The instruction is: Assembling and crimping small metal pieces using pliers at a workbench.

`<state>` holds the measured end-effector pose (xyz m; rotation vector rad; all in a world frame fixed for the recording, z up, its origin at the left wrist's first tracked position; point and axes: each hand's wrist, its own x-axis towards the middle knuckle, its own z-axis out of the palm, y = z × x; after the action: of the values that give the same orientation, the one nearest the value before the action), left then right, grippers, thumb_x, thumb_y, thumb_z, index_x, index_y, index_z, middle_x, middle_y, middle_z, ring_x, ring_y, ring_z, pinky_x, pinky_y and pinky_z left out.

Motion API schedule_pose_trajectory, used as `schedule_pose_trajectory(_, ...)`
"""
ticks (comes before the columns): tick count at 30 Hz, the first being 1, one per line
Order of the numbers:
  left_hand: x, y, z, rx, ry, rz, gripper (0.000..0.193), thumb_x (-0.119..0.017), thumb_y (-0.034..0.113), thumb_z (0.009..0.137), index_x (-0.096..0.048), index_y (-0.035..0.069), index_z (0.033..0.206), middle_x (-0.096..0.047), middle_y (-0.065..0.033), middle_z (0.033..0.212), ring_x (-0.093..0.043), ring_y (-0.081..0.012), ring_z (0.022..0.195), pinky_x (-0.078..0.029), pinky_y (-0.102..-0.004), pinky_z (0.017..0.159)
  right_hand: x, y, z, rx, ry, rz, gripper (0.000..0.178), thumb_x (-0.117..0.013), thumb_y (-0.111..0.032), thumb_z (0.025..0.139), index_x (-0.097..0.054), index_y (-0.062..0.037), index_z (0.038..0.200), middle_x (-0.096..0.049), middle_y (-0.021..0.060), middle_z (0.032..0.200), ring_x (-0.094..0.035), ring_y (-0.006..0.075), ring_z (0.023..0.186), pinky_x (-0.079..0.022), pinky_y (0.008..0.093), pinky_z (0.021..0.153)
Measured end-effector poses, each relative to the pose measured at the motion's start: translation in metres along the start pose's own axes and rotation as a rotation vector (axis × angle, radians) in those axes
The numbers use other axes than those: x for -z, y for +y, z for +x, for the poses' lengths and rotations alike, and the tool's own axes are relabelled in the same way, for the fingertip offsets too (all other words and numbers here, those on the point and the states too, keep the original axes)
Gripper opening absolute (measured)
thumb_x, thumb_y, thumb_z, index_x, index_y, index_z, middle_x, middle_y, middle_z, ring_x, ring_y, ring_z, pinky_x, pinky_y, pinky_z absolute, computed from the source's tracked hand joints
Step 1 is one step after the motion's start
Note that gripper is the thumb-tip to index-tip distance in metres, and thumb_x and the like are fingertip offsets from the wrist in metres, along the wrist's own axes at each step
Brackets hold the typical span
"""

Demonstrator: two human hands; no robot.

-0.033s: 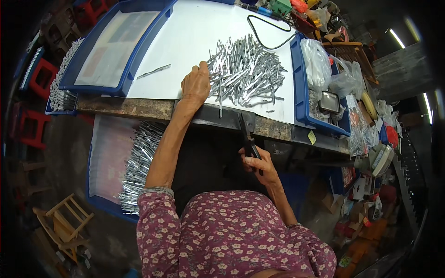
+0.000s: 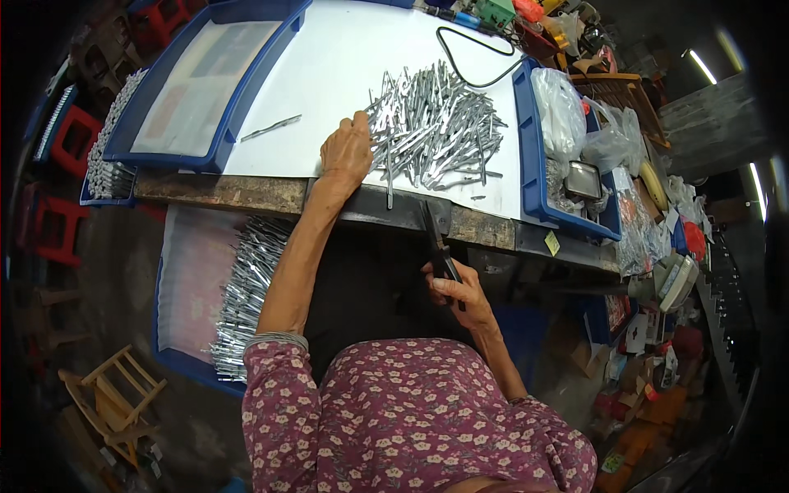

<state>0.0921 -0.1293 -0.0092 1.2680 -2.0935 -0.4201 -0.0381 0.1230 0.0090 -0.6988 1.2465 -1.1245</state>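
A heap of thin silvery metal rods (image 2: 440, 123) lies on the white tabletop. At its left edge my left hand (image 2: 347, 152) rests with fingers curled and closed. The fingertips are turned away, so what they hold, if anything, is hidden. My right hand (image 2: 462, 292) is closed around a pair of black pliers (image 2: 442, 256) just below the table's front edge. Their long dark jaws point up toward the heap. One rod (image 2: 389, 185) sticks out over the edge between my hands. A single rod (image 2: 271, 128) lies apart, left of my left hand.
At the left of the table stands a blue tray (image 2: 222, 135) with a whitish lining. A blue bin (image 2: 536, 177) of plastic bags and a small metal dish (image 2: 583, 179) is on the right. Under the table, a lined blue crate (image 2: 177, 357) holds many rods. A black cable loop (image 2: 448, 51) lies behind the heap.
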Motion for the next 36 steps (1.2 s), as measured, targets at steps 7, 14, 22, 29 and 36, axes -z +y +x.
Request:
schedule_pose_trajectory(7,-0.003,-0.005,-0.002,-0.160,-0.031,0.063,0.028,-0.059,-0.003,0.067,-0.048,0.003,0.092,-0.057,-0.0179,0.080,-0.059,-0.0361,0.075,-0.048,-0.0432,0.063,-0.002,0.003,0.003,0.005,0.005,-0.035,0.035,-0.064,-0.019,0.074,-0.052,0.0028,0.099,-0.048,0.0012,0.069,-0.042,0.0073,0.057,-0.033,0.0217,0.050)
schedule_pose_trajectory(14,0.007,-0.005,0.003,-0.058,-0.062,-0.089,0.026,-0.048,-0.001,0.075,-0.052,0.002,0.100,-0.061,-0.0183,0.075,-0.059,-0.0366,0.072,-0.046,-0.0417,0.064,-0.002,-0.001,-0.003,0.061,0.037,-0.117,0.032,-0.064,-0.022,0.076,-0.053,0.0012,0.097,-0.047,-0.0006,0.070,-0.041,0.0059,0.058,-0.033,0.0205,0.051)
schedule_pose_trajectory(22,0.029,0.008,-0.002,0.283,-0.144,-1.139,0.030,-0.057,0.007,0.081,-0.051,-0.001,0.109,-0.060,-0.0046,0.069,-0.038,-0.0006,0.045,-0.027,-0.0149,0.038,-0.001,-0.006,-0.003,0.115,-0.009,-0.086,0.035,-0.065,-0.022,0.076,-0.052,0.0020,0.098,-0.046,-0.0004,0.070,-0.039,0.0056,0.057,-0.030,0.0210,0.049)
schedule_pose_trajectory(29,0.032,0.025,-0.023,0.376,-0.324,-1.660,0.031,-0.061,0.006,0.080,-0.049,-0.001,0.107,-0.062,-0.0093,0.073,-0.034,-0.0012,0.043,-0.027,-0.0143,0.037,0.000,-0.011,-0.003,0.129,-0.011,-0.102,0.037,-0.066,-0.022,0.075,-0.052,0.0015,0.099,-0.047,0.0000,0.071,-0.041,0.0059,0.059,-0.031,0.0201,0.050)
schedule_pose_trajectory(36,0.036,0.054,-0.045,0.435,-0.406,-1.678,0.029,-0.060,0.005,0.078,-0.053,-0.001,0.106,-0.062,-0.0067,0.074,-0.042,0.0001,0.046,-0.027,-0.0132,0.037,-0.001,-0.020,-0.007,0.198,0.062,-0.210,0.037,-0.066,-0.027,0.074,-0.053,-0.0008,0.096,-0.045,-0.0017,0.071,-0.042,0.0057,0.062,-0.033,0.0207,0.054)
